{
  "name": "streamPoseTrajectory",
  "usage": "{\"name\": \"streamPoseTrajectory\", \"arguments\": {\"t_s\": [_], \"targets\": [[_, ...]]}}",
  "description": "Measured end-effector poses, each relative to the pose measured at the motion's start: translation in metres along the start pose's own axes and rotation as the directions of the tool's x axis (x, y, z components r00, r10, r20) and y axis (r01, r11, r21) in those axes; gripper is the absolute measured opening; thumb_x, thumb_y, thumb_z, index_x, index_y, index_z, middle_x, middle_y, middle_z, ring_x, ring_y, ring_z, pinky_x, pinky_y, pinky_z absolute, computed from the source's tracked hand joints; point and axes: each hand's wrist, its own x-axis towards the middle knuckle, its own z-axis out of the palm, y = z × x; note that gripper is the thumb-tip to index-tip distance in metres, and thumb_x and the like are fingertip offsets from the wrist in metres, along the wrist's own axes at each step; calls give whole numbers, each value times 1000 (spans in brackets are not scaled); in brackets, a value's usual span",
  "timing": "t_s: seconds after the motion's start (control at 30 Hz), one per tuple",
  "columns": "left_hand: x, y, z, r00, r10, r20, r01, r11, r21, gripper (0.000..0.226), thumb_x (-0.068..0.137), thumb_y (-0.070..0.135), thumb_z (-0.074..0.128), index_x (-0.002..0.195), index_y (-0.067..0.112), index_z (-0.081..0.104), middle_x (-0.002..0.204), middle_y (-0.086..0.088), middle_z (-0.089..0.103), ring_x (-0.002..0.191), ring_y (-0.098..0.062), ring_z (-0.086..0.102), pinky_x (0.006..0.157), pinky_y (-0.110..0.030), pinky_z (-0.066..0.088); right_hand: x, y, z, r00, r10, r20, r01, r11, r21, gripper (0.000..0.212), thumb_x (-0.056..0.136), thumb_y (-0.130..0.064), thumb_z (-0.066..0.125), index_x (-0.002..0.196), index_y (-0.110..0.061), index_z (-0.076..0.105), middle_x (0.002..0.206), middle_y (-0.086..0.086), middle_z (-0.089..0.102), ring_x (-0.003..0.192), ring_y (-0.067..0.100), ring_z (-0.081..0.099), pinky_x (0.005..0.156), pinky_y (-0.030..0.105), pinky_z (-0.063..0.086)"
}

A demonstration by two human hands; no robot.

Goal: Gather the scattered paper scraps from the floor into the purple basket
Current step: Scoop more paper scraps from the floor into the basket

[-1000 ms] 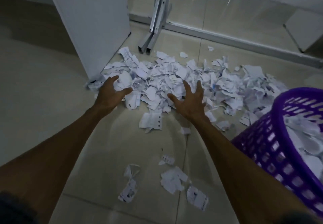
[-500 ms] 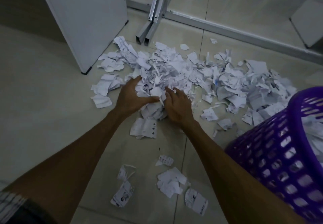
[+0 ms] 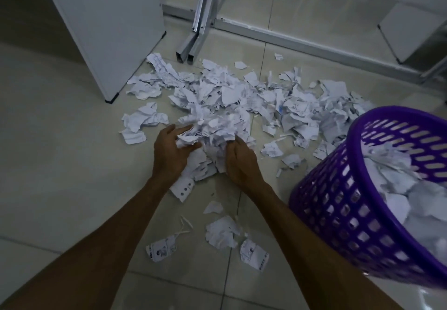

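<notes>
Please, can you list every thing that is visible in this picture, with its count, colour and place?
bunch of scraps: one, white, pressed between both hands above the floor
pile of scraps: one wide heap, white, on the floor beyond the hands, reaching to the basket
loose scraps: several, white with some print, on the floor between the forearms
purple basket: one, purple, at the right, already holding white scraps
white panel: one, white, upright at the upper left
metal leg: one, silver, top centre, standing on the floor
tiled floor: pale tiles, under everything
left hand: one, gripping the bunch from the left
right hand: one, gripping the bunch from the right
</notes>
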Motion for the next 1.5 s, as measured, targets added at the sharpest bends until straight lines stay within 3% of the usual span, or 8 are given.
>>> {"name": "streamPoseTrajectory", "arguments": {"t_s": [0.1,0.17,0.27,0.4,0.7,0.87,1.1,1.5], "targets": [[-11,15,-5,996,-55,-68,50,996,-73,43,78,17,80,119,9,69,122,-9,66,114,-19,60,90,-11,43,-15,-5,-12,999,22,-37,-22,1000,-11,45,106,-25,23,143,-9,45,151,10,42,142,25,35,117,54,23],[-16,26,-8,994,-92,-65,84,990,-115,43,78,17,80,118,8,69,115,-6,70,104,-14,65,86,-14,49,-23,-8,-18,999,17,-36,-17,1000,8,46,107,-27,22,143,-9,45,151,11,42,141,24,35,117,54,21],[-19,52,-18,991,-105,-88,94,987,-127,40,78,15,80,117,8,70,112,-9,71,104,-18,66,90,-33,53,-36,-18,-31,994,-47,-96,50,998,30,47,108,-29,22,125,-2,56,126,11,59,120,24,53,106,39,38],[-21,87,-34,990,-91,-108,81,992,-93,28,79,20,79,106,13,74,102,-3,73,95,-15,67,76,-25,51,-47,-36,-53,986,-29,-162,39,998,55,39,107,-34,31,94,-10,58,99,4,59,94,17,53,82,28,38],[-16,165,-77,961,-246,-126,251,968,19,65,75,38,81,127,6,60,130,-13,61,118,-31,57,95,-32,45,-66,-87,-114,979,-120,-166,114,992,-48,43,106,-20,32,144,-3,39,143,18,45,131,29,43,96,19,28],[-23,201,-84,971,-234,-55,231,972,-49,70,73,42,81,130,8,59,131,-12,61,118,-29,58,100,-37,47,-77,-117,-148,967,-166,-193,154,985,-76,50,107,-34,29,146,-5,39,149,15,42,138,27,37,110,30,28],[-33,275,-62,996,-93,14,94,991,-92,58,71,44,81,117,11,66,118,-7,67,111,-27,62,91,-32,50,-102,-112,-229,944,-213,-253,181,973,-144,47,107,-36,30,126,-3,57,123,18,60,111,29,55,88,30,38],[-88,347,39,959,92,268,-76,995,-69,63,69,50,81,120,17,65,117,-3,68,100,-17,64,77,-26,46,-179,14,-329,876,26,-482,-159,958,-237,46,106,-37,31,109,-6,65,112,19,65,101,33,60,91,46,49]]}}
